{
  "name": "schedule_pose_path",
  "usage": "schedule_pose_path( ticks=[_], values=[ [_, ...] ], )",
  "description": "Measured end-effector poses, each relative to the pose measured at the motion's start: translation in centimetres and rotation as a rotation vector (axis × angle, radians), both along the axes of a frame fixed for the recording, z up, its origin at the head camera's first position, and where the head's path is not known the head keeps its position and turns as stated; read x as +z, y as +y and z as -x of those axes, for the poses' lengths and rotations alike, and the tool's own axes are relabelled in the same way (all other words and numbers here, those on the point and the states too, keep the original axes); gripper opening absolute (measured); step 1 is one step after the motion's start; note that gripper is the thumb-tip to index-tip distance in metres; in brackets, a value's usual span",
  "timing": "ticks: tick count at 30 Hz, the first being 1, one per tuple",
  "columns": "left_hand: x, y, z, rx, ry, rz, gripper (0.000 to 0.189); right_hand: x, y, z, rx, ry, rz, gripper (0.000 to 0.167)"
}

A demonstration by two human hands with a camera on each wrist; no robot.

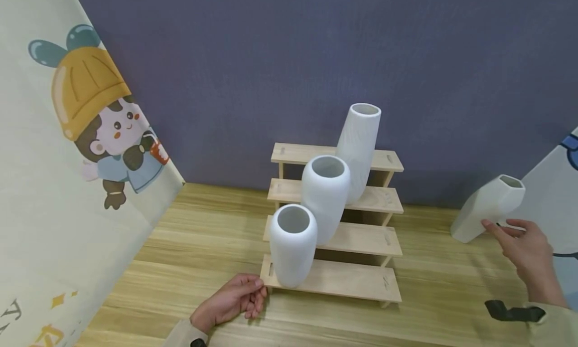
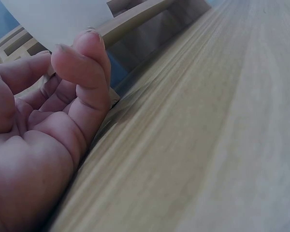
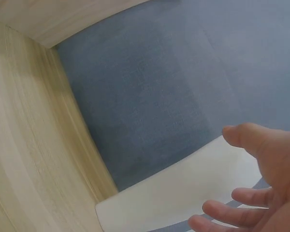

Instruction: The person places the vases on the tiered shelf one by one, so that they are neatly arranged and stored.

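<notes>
My left hand (image 1: 235,298) grips the front left corner of a light wooden stepped stand (image 1: 356,279), thumb above and fingers curled below. In the left wrist view, the curled fingers (image 2: 89,82) lie right by the shelf edge. A short white vase (image 1: 293,256) stands on the lowest step, beside that hand. Behind it rise a rounder white vase (image 1: 327,201) and a tall, narrow one (image 1: 358,146) on higher steps. At the right, my right hand (image 1: 526,249) is at an angular white vase (image 1: 483,211), fingers spread and thumb tip at its side (image 3: 183,193).
The stand and angular vase rest on a wood-grain tabletop (image 1: 198,246). A dark blue-grey wall (image 1: 226,86) closes off the back. On the left is a pale panel (image 1: 54,236) with a cartoon figure, and another printed panel (image 1: 551,196) stands behind the right hand.
</notes>
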State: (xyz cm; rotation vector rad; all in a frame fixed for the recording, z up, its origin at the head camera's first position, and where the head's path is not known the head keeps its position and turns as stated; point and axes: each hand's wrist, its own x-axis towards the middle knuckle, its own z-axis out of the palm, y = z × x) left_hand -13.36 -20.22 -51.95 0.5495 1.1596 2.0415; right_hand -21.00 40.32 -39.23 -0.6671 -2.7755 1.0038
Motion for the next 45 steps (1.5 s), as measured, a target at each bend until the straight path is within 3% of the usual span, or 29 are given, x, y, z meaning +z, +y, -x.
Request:
schedule_pose_path(
  ticks=[12,24,38,45],
  values=[
    [0.0,-0.1,-0.1,0.003,0.002,-0.004,0.038,0.5,0.6,1.1,-0.041,-0.001,-0.057,0.093],
    [-0.1,-0.1,-0.1,-0.001,-0.009,-0.001,0.036,0.8,0.2,2.2,-0.102,-0.025,0.031,0.099],
    [0.0,0.0,-0.1,0.003,-0.012,0.01,0.035,0.4,0.9,3.3,-0.111,0.027,0.076,0.101],
    [0.2,0.0,0.0,0.003,-0.009,0.018,0.033,0.3,0.5,3.8,-0.157,0.043,0.086,0.096]
  ],
)
